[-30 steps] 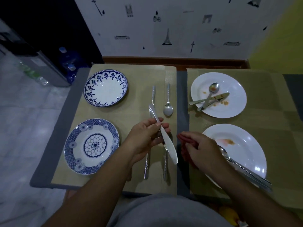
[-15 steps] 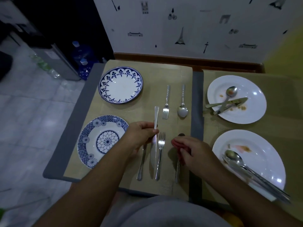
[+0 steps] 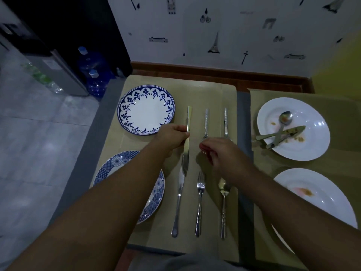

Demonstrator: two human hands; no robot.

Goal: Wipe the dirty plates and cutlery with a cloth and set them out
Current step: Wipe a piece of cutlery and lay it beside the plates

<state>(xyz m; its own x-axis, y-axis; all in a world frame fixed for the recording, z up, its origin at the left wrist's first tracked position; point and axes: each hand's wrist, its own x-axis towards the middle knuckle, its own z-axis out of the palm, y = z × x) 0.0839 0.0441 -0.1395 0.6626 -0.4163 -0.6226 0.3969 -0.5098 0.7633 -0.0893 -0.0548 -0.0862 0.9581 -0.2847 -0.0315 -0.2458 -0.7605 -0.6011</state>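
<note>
Now left hand (image 3: 172, 138) pinches knife (image 3: 186, 153); right hand (image 3: 222, 153) grips red cloth (image 3: 202, 146).

A white wall (image 3: 244, 32) carries small black drawings, among them an Eiffel Tower (image 3: 214, 44) and a bicycle (image 3: 205, 18). A brown skirting board (image 3: 214, 71) runs along its foot. At far right is a yellow wall (image 3: 340, 61). Two blue water bottles (image 3: 91, 61) stand on the pale tiled floor (image 3: 39, 145), beside a grey appliance (image 3: 60, 73). Two tan placemats (image 3: 205, 90) lie side by side on the grey worktop (image 3: 93, 133).
</note>
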